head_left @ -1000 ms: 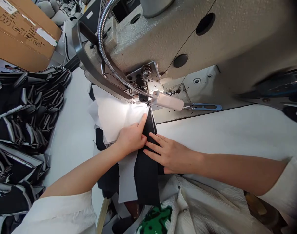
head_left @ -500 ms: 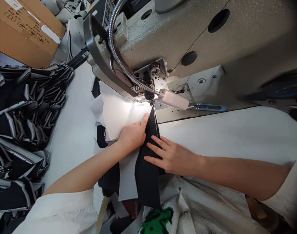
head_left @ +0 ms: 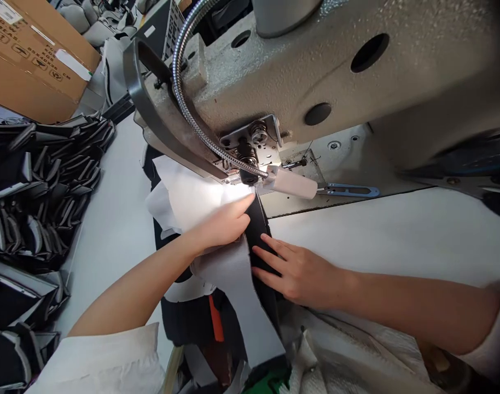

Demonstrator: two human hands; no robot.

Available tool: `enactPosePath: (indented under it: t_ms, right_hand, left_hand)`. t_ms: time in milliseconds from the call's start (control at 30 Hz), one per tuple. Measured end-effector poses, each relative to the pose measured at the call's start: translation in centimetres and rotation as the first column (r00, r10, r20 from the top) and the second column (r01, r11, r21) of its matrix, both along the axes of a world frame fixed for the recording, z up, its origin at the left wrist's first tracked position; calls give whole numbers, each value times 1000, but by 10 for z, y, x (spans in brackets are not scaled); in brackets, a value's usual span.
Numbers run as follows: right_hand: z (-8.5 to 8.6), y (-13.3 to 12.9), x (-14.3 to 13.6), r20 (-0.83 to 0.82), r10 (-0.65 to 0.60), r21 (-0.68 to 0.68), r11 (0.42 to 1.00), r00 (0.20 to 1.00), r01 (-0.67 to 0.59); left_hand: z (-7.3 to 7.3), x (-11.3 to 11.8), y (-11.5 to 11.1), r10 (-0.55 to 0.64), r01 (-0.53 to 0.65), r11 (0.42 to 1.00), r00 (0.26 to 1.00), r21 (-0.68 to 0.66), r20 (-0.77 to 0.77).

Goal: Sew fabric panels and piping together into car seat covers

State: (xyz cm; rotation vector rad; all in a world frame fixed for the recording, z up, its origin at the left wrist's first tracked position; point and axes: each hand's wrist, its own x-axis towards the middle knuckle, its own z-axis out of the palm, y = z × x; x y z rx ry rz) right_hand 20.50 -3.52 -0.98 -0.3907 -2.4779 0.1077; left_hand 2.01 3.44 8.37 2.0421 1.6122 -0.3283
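Observation:
Beneath the head of a sewing machine [head_left: 270, 82] lie layers of white fabric [head_left: 188, 191] and black fabric [head_left: 258, 221], lit by a small lamp [head_left: 293, 182]. My left hand [head_left: 227, 221] is close in front of the needle area, fingers curled, gripping a grey fabric strip [head_left: 237, 284] that hangs down toward my lap. Its index finger points at the presser foot, which is mostly hidden by glare. My right hand [head_left: 297, 268] rests with fingers spread on the right edge of the black fabric and holds nothing.
Blue thread snips [head_left: 350, 190] lie on the machine bed at the right. Piles of black and grey sewn pieces [head_left: 40, 191] line the left, beyond the white tabletop [head_left: 106, 219]. A cardboard box [head_left: 36, 65] stands at the back left. An orange-red item [head_left: 216, 320] shows below the fabric.
My left hand's fingers have curled in, and the grey strip has swung right across the black fabric. An orange-red item is now visible. The camera view has shifted slightly.

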Motion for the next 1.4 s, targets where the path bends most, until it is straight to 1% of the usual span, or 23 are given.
enactPosePath:
  t_ms: [100,167,300,433,533,600,667,700,733,767,833,867,900,933,1000,1033,1100,1167,1200,1267,1300,1333,1400]
  right_hand:
    - [-1,6,-10,14,-37,32,999,999,37]
    - [-3,10,-17,29,-53,53,997,998,52]
    - [-6,17,-26,54,-98,51,994,994,95]
    - [-1,19,-20,104,-90,-28,995,990,94]
    - [6,18,-12,112,0,-11,1000,994,1]
    - [8,14,-14,66,118,70,990,991,-123]
    - [9,6,-25,20,266,161,950,964,-266]
    - [9,0,-34,22,326,197,926,945,-323]
    - [9,-9,-45,53,356,230,905,933,-359]
    - [10,-18,-57,116,355,261,890,928,-373]
    - [17,-41,-83,325,274,333,863,905,-381]
    - [22,-52,-96,427,236,355,844,873,-402]
    - [28,-62,-108,488,229,357,828,842,-432]
    - [34,-71,-119,498,266,336,818,825,-467]
    - [43,-85,-139,411,406,238,817,816,-526]
    - [45,-91,-147,343,457,169,829,820,-533]
    - [38,-98,-157,263,487,20,860,833,-509]
    - [20,-102,-156,256,456,-63,888,852,-456]
    - [9,-102,-151,252,458,-71,887,852,-456]
    - [-10,-98,-131,203,480,-34,874,853,-484]
    - [-16,-93,-118,151,494,-3,866,856,-500]
    - [-19,-86,-103,81,503,39,861,861,-507]
    - [-16,-69,-74,-52,502,126,861,863,-493]
  left_hand:
    - [-7,1,6,-18,18,1000,999,15,36]
    - [-11,3,8,-25,25,998,1000,64,2]
    - [-14,12,10,-51,65,992,991,109,-123]
    - [-7,21,4,-84,119,988,952,101,-295]
    - [0,26,-8,-106,109,994,874,-21,-474]
    - [4,26,-16,-137,101,990,814,-94,-565]
    - [7,22,-19,-145,96,989,787,-112,-600]
    - [8,18,-17,-140,92,990,799,-111,-585]
    - [10,14,-15,-137,92,990,832,-109,-538]
    - [11,8,-11,-141,101,989,877,-111,-459]
    - [14,-3,-3,-166,145,984,960,-106,-227]
    - [14,-8,0,-177,166,981,978,-104,-111]
    - [14,-12,3,-178,175,979,984,-102,-25]
    - [13,-15,4,-168,169,980,986,-100,22]
    - [8,-18,2,-122,123,988,992,-95,16]
    - [6,-18,-1,-103,101,991,995,-90,-13]
    - [1,-15,-7,-87,80,994,992,-76,-91]
    - [-1,-9,-13,-91,78,994,977,-75,-195]
    - [-2,-5,-15,-98,82,994,964,-76,-248]
    - [-2,0,-18,-125,104,991,938,-81,-323]
    - [-2,1,-19,-145,125,989,929,-82,-340]
    - [-3,1,-19,-165,146,986,923,-80,-348]
    - [-4,-1,-19,-183,168,983,917,-72,-354]
